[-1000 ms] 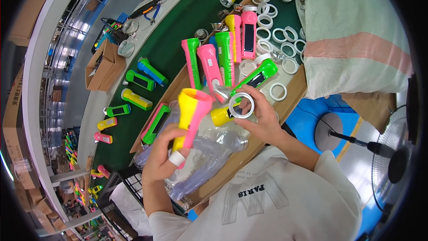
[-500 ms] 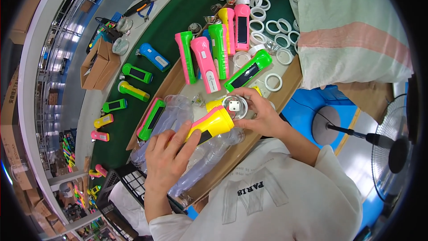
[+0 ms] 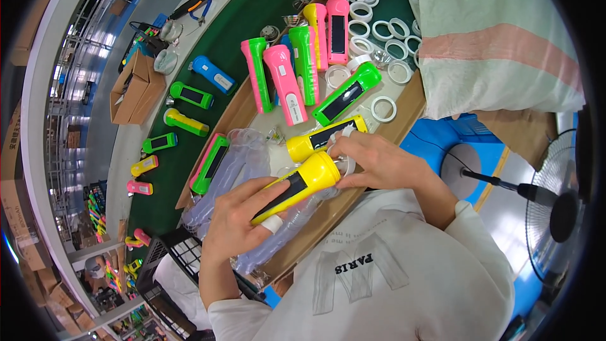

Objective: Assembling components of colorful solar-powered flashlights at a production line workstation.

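Observation:
My left hand (image 3: 243, 218) is wrapped around a yellow flashlight body (image 3: 310, 180), its dark panel facing up. A white band (image 3: 273, 223) sits round one finger of that hand. At the wide end of the body, my right hand (image 3: 379, 161) pinches a lamp head with a white ring (image 3: 346, 164), mostly hidden by the fingers. Whether the lamp head touches the body I cannot tell. Just beyond lies another yellow flashlight (image 3: 322, 138) with a dark panel. Green (image 3: 348, 95) and pink (image 3: 287, 85) flashlights lie farther back in the cardboard tray (image 3: 404, 113).
Loose white rings (image 3: 384, 108) are scattered at the back right, beside a large woven sack (image 3: 499, 44). Clear plastic lenses (image 3: 243, 158) lie stacked in the tray's left part. More flashlights rest on a green belt (image 3: 161, 170). A black crate (image 3: 167, 290) and a fan (image 3: 555, 208) stand nearby.
The flashlight has been rolled so its panel faces up and the pink side is hidden. My right hand has turned the lamp head, whose front faced up before, towards the body's wide end.

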`<state>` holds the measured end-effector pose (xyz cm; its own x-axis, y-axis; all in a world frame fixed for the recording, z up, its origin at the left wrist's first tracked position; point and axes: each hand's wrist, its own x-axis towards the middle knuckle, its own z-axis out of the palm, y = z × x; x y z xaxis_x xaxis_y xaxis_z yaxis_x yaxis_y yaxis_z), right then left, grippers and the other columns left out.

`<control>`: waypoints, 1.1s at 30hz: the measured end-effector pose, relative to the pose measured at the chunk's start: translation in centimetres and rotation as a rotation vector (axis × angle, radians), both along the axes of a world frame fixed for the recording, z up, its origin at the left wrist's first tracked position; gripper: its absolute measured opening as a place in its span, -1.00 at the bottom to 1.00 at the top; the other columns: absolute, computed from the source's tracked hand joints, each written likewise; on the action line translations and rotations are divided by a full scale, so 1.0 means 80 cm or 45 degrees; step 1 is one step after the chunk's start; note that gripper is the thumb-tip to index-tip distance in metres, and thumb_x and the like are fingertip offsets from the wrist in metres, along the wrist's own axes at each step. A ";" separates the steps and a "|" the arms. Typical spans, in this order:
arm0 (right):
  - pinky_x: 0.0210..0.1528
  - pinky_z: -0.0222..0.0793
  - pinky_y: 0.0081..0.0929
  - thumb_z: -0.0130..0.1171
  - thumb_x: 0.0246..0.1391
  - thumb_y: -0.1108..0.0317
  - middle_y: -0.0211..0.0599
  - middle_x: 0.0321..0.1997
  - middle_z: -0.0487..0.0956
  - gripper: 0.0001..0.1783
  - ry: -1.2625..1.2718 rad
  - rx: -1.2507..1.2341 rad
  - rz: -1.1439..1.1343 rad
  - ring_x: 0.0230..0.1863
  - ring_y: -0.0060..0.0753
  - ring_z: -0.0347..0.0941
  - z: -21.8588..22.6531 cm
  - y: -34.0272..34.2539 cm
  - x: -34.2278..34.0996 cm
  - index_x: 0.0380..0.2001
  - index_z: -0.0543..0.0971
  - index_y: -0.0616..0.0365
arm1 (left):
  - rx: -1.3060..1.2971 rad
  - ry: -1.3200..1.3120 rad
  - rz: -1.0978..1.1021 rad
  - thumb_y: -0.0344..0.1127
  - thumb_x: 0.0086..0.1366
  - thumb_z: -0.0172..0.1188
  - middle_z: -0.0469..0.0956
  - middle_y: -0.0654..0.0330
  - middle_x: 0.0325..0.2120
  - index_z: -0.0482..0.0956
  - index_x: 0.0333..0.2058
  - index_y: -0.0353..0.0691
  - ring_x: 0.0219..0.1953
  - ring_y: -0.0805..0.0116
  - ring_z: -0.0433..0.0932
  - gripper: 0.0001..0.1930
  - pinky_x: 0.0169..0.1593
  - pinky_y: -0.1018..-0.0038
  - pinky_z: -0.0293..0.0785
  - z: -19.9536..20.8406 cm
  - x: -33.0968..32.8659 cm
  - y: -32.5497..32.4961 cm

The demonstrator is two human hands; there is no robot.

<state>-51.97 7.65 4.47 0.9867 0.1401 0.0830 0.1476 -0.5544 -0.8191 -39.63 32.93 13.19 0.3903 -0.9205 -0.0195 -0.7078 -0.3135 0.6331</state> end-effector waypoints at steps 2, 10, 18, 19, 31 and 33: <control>-0.10 0.36 -0.26 0.40 -0.11 0.17 -0.10 -0.11 0.47 -0.41 -0.042 0.180 0.039 -0.08 -0.05 0.44 0.009 0.002 -0.003 -0.07 0.36 0.15 | 0.035 -0.005 -0.039 -0.38 -0.03 0.38 0.58 0.04 -0.18 0.57 -0.07 -0.19 -0.24 0.07 0.61 -0.54 -0.19 0.36 0.55 -0.004 0.003 -0.005; 0.00 0.38 -0.20 0.30 -0.03 0.15 -0.07 0.02 0.42 -0.54 -0.827 0.262 0.084 0.04 -0.02 0.41 0.015 0.042 -0.009 -0.12 0.47 0.18 | -0.339 0.710 -0.100 -0.47 -0.02 0.40 0.59 -0.03 -0.16 0.57 -0.06 -0.34 -0.12 0.11 0.61 -0.53 -0.06 0.38 0.51 -0.061 -0.019 0.004; 0.12 0.25 -0.45 -0.23 0.33 0.11 -0.20 -0.01 0.48 -0.57 0.470 1.429 -0.443 0.02 -0.34 0.41 -0.043 0.034 0.022 -0.08 0.45 0.26 | -0.127 -0.744 -0.095 -0.35 -0.21 0.37 0.52 0.11 -0.14 0.56 -0.06 -0.01 -0.50 0.29 0.46 -0.41 -0.46 0.43 0.43 -0.061 -0.037 -0.042; 0.12 0.25 -0.45 -0.23 0.33 0.11 -0.20 -0.01 0.48 -0.57 0.470 1.434 -0.443 0.02 -0.34 0.41 -0.033 0.033 0.022 -0.08 0.45 0.26 | -0.189 -0.650 -0.079 -0.35 -0.17 0.38 0.53 0.11 -0.14 0.57 -0.06 -0.03 -0.48 0.27 0.49 -0.44 -0.43 0.42 0.45 -0.064 -0.036 -0.037; -0.06 0.41 -0.49 -0.21 0.33 0.05 -0.25 -0.28 0.57 -0.51 0.404 1.289 -0.418 -0.21 -0.45 0.49 -0.033 0.005 0.037 -0.33 0.54 0.25 | -0.373 -0.001 0.125 -0.36 0.08 0.35 0.56 -0.03 -0.13 0.51 0.03 -0.16 -0.28 0.03 0.62 -0.51 -0.24 0.32 0.55 -0.113 -0.040 -0.052; 0.05 0.36 -0.51 -0.21 0.34 0.04 -0.24 -0.14 0.53 -0.52 0.276 1.446 -0.351 -0.04 -0.46 0.44 -0.023 0.005 0.039 -0.15 0.50 0.26 | -0.379 0.841 0.408 -0.39 0.16 0.29 0.56 0.00 -0.10 0.43 0.08 -0.24 -0.30 0.11 0.63 -0.51 -0.25 0.33 0.56 -0.120 -0.047 -0.046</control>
